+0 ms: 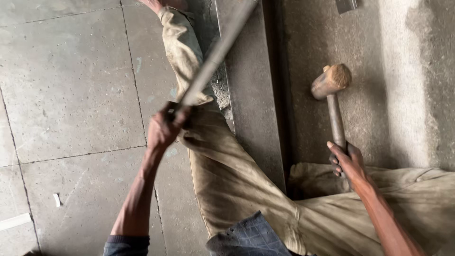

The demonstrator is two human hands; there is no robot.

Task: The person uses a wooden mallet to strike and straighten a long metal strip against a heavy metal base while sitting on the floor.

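Observation:
My left hand (163, 127) is closed around the lower end of a long grey metal rod (218, 52) that slants up to the top of the view. In my right hand (348, 161) is the handle of a worn hammer (332, 85) with a rusty, frayed head, raised over the concrete at the right. My legs in dusty khaki trousers (227, 175) stretch across the middle, one reaching toward the top. The rod passes above a flat grey metal strip (253, 95) lying on the floor beside that leg.
Concrete floor slabs (71, 85) with joint lines fill the left. A small white scrap (57, 199) and a pale strip (14, 221) lie at the lower left. Rough concrete (417, 71) lies at the right. A grey metal piece (346, 4) shows at the top edge.

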